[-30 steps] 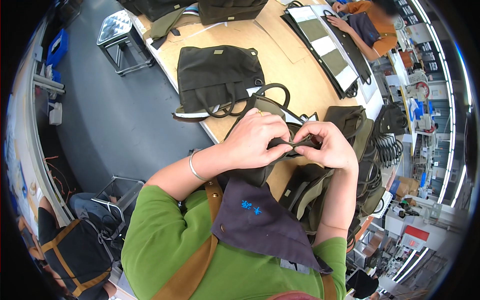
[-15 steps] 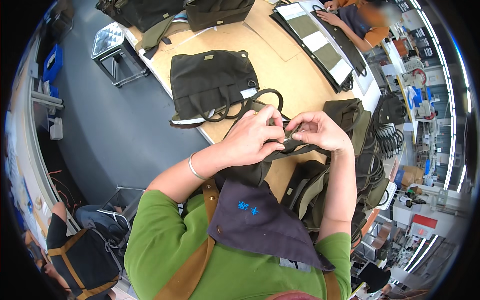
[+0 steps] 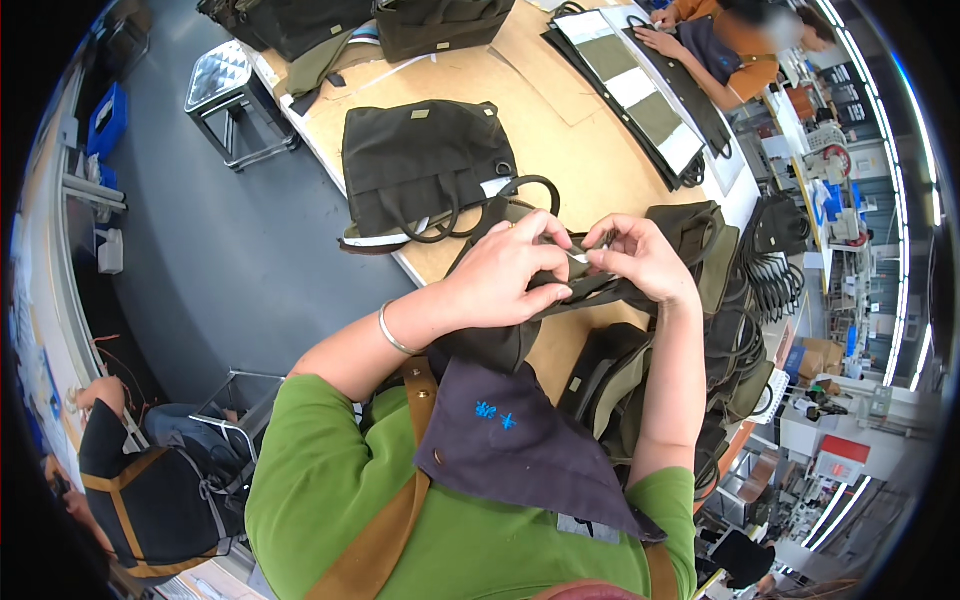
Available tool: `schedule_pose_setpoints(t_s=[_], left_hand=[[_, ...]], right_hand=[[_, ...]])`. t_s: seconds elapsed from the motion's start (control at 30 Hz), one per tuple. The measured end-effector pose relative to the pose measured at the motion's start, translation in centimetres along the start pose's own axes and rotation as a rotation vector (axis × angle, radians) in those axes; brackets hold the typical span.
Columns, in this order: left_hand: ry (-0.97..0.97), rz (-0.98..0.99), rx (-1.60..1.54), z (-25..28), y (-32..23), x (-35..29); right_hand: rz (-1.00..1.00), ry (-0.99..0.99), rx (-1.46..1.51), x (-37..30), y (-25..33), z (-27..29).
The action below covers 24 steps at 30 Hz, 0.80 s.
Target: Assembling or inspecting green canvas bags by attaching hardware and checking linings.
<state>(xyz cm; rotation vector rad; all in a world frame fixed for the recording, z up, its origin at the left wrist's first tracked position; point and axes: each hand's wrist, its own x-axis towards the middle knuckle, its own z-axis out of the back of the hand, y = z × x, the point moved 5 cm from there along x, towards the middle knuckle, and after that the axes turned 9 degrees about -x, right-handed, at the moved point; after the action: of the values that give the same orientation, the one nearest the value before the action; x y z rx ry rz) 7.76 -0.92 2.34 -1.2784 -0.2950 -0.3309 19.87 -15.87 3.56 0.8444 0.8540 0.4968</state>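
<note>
A dark olive fabric bag (image 3: 500, 345) is held up in front of my chest, at the near edge of the table. My left hand (image 3: 515, 272) is closed on its upper edge, thumb and fingers pinching the cloth. Beside it, my right hand (image 3: 645, 262) is closed in a pinch over the bag's opening, on something small and dark that I cannot make out. A small white piece (image 3: 580, 258) shows between the two hands' fingertips. One round black handle (image 3: 545, 184) stands up behind my left hand. The bag's inside is mostly hidden by my fingers.
Another dark bag (image 3: 425, 160) lies flat on the wooden table (image 3: 535, 110). More bags (image 3: 440, 25) stand at the back. Piled bags (image 3: 640, 380) crowd my right side. Across the table a co-worker's hand (image 3: 660, 42) rests by flat panels (image 3: 640, 95). A metal stool (image 3: 222, 80) stands left.
My right hand's fingers have curled in and lifted slightly, and the white piece now shows more plainly between the fingertips. My left hand keeps its hold on the bag.
</note>
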Motion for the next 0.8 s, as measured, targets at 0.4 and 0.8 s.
schedule_pose_setpoints(t_s=[0.4, 0.8], left_hand=[[0.051, 0.259, -0.029, 0.2, 1.6, 1.6], [0.051, 0.351, -0.2, -0.3, 3.0, 1.6]], right_hand=[[0.007, 0.13, -0.061, -0.5, 0.0, -0.7], [0.136, -0.048, -0.199, -1.3, 0.9, -1.2]])
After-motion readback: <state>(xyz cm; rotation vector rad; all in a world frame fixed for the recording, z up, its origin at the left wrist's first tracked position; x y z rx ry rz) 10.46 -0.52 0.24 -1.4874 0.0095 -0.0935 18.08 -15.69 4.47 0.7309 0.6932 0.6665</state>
